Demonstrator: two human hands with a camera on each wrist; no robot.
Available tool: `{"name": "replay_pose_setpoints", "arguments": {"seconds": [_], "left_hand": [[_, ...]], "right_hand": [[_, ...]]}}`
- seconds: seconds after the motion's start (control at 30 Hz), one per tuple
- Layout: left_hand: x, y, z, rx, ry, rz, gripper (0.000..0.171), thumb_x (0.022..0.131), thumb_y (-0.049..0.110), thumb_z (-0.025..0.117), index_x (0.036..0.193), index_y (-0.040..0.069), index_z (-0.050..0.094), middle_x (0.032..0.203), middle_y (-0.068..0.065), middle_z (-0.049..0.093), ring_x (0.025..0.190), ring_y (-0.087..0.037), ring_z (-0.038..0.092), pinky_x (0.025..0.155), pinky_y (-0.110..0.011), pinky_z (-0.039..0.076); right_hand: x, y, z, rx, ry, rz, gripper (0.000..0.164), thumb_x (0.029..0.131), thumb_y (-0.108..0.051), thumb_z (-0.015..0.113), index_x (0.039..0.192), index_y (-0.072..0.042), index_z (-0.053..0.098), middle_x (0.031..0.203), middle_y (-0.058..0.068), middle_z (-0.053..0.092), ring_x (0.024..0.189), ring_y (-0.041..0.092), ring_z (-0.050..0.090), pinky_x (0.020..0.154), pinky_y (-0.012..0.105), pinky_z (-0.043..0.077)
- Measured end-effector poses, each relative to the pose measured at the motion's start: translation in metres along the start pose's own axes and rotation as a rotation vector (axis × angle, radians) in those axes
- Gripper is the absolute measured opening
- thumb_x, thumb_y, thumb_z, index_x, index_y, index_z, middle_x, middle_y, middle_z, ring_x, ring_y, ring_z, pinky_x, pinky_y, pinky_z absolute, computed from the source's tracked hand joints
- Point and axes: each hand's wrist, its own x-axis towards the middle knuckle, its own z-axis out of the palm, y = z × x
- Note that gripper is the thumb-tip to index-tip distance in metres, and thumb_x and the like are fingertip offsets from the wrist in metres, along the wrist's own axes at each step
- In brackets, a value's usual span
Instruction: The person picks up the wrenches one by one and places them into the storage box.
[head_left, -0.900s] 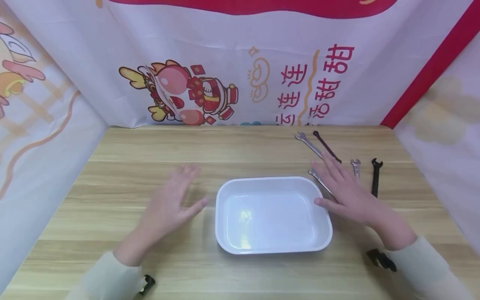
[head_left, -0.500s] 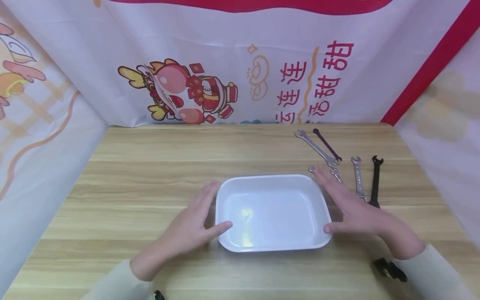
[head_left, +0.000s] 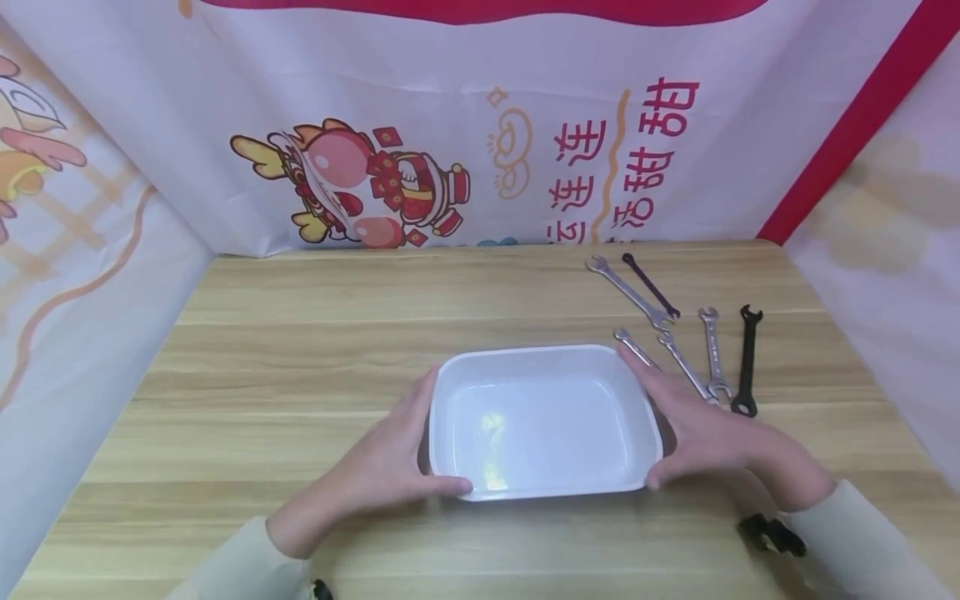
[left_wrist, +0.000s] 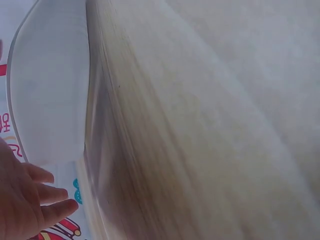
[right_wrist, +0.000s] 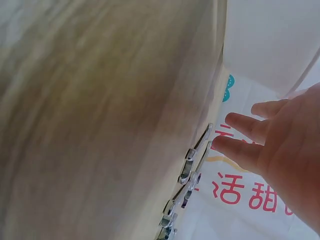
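A white rectangular plastic tray [head_left: 543,433] stands on the wooden table with nothing inside. My left hand [head_left: 390,462] is at its left end, thumb on the near left corner of the rim, fingers along the left side. At the opposite end, my right hand [head_left: 701,433] has its thumb at the near right corner and fingertips by the far right corner. The left wrist view shows fairly straight fingers [left_wrist: 52,194] beside the tray wall [left_wrist: 50,85]. In the right wrist view the fingers [right_wrist: 242,150] are also extended, near the tray wall [right_wrist: 270,40].
Several wrenches lie right of and behind the tray: a black wrench [head_left: 747,358], a silver wrench [head_left: 713,354], a larger silver wrench [head_left: 630,292] and a thin dark wrench [head_left: 651,285] among them. Printed cloth [head_left: 337,67] hangs behind the table [head_left: 300,333] and at both sides.
Both hands have come in to the tray's ends from beside it, the left moving right and both lowering. The tray has stayed nearly in place. More of the wrenches shows now.
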Motion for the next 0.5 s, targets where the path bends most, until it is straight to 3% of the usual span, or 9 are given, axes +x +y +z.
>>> {"name": "replay_pose_setpoints", "arguments": {"seconds": [0.17,0.3,0.5], "left_hand": [[0.001,-0.002,0.0,0.006,-0.015,0.024,0.141,0.057,0.069,0.085,0.159,0.035,-0.007,0.165,0.0,0.022,0.144,-0.024,0.038,0.114,-0.056,0.039],[0.003,-0.005,-0.001,0.008,-0.014,0.058,0.141,0.058,0.067,0.086,0.159,0.031,-0.005,0.164,0.0,0.025,0.141,-0.023,0.041,0.114,-0.053,0.04],[0.004,-0.01,-0.006,0.006,-0.022,0.053,0.143,0.059,0.066,0.086,0.16,0.029,-0.007,0.166,-0.001,0.022,0.145,-0.024,0.037,0.117,-0.052,0.037]], "right_hand": [[0.001,0.0,0.0,0.006,-0.01,-0.001,0.149,0.055,-0.05,0.094,0.16,-0.022,-0.008,0.166,0.013,0.016,0.147,0.041,0.025,0.109,0.072,0.029],[0.004,-0.002,0.001,0.026,-0.023,0.008,0.148,0.056,-0.04,0.096,0.16,-0.023,-0.008,0.166,0.011,0.016,0.148,0.04,0.023,0.11,0.072,0.029],[0.011,-0.003,0.002,0.057,-0.044,0.033,0.145,0.058,-0.033,0.094,0.16,-0.027,-0.009,0.165,0.008,0.017,0.147,0.035,0.024,0.109,0.072,0.032]]}}
